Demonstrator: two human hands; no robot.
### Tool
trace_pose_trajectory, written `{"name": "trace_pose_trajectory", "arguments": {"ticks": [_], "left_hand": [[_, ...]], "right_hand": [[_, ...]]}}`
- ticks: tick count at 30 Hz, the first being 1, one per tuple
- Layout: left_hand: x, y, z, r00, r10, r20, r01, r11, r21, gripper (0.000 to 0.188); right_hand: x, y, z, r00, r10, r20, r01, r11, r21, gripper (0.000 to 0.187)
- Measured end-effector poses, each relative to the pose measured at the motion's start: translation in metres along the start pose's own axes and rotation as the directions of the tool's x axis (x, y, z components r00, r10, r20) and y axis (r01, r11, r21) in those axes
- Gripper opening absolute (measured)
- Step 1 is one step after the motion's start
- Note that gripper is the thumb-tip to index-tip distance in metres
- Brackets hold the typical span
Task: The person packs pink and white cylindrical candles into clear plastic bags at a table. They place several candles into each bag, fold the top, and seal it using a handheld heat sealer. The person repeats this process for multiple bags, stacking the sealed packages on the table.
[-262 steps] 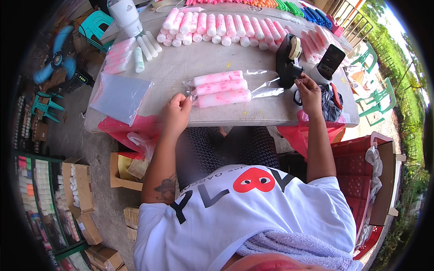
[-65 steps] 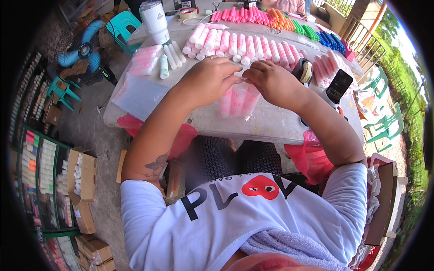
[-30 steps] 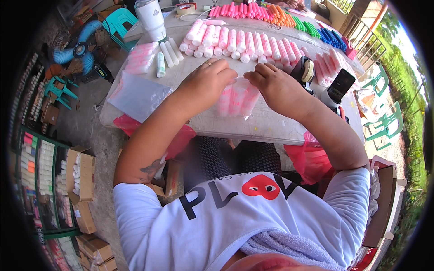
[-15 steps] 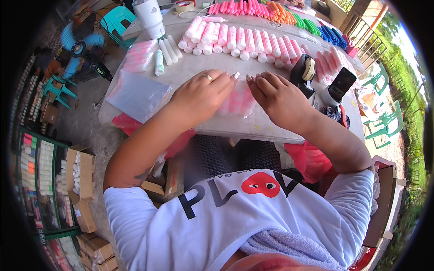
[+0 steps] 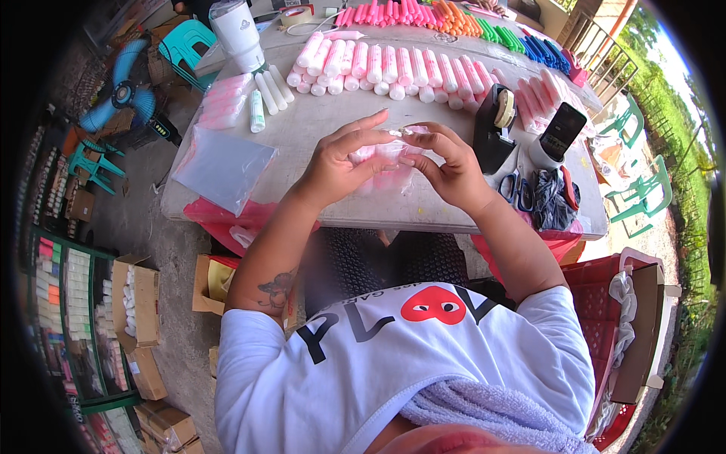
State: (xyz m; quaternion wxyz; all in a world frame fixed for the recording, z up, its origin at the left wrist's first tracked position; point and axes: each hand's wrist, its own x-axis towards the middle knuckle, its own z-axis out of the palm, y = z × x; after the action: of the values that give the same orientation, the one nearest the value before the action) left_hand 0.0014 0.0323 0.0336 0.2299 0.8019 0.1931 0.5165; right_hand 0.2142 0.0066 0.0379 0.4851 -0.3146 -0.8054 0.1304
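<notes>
A clear plastic bag of pink-and-white candles (image 5: 384, 180) lies at the near edge of the table, between my hands. My left hand (image 5: 340, 160) has its thumb and fingers closed on the bag's left side, forefinger stretched across the top. From the other side, my right hand (image 5: 451, 163) pinches the bag's upper edge between thumb and fingers. The fingertips of both hands almost meet over it. Beyond them lies a long stacked row of pink-and-white candles (image 5: 389, 65). Flat empty plastic bags (image 5: 224, 168) rest on the table to the left of my left hand.
A black tape dispenser (image 5: 495, 129), a phone on a stand (image 5: 562, 132), scissors (image 5: 516, 189) and a crumpled black bag (image 5: 556, 198) sit at the right. Filled packs (image 5: 225, 102) and a white tumbler (image 5: 237, 36) stand left. Pink, orange, green and blue candles (image 5: 548, 54) line the back.
My hands have turned from knuckles-up over the bag's top edge to gripping it from both sides, thumbs now visible. The bag's upper part has bunched together.
</notes>
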Motion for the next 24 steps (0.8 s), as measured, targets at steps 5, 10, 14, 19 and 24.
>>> {"name": "trace_pose_trajectory", "arguments": {"ticks": [5, 10, 14, 19, 24], "left_hand": [[0.001, -0.003, 0.006, 1.0, -0.006, -0.005, 0.006, 0.999, 0.054, 0.032], [-0.004, 0.005, 0.01, 0.997, 0.046, -0.068, -0.038, 0.992, 0.124, 0.027], [-0.001, 0.007, 0.013, 0.996, 0.064, -0.063, -0.057, 0.993, 0.106, 0.026], [0.0, 0.007, 0.014, 0.998, 0.026, -0.055, -0.022, 0.997, 0.078, 0.027], [-0.004, 0.001, 0.014, 0.999, -0.008, -0.045, 0.011, 0.998, 0.054, 0.031]], "right_hand": [[0.0, 0.015, -0.008, 0.997, 0.044, 0.067, -0.052, 0.991, 0.123, 0.04], [-0.022, 0.02, -0.057, 0.825, 0.124, -0.551, -0.289, 0.931, -0.224, 0.056], [-0.066, 0.091, -0.102, 0.37, 0.826, -0.425, -0.77, 0.528, 0.357, 0.057], [-0.049, 0.107, -0.109, 0.333, 0.937, -0.107, -0.737, 0.329, 0.59, 0.036], [-0.051, 0.071, -0.099, 0.547, 0.762, -0.347, -0.477, 0.624, 0.619, 0.019]]}}
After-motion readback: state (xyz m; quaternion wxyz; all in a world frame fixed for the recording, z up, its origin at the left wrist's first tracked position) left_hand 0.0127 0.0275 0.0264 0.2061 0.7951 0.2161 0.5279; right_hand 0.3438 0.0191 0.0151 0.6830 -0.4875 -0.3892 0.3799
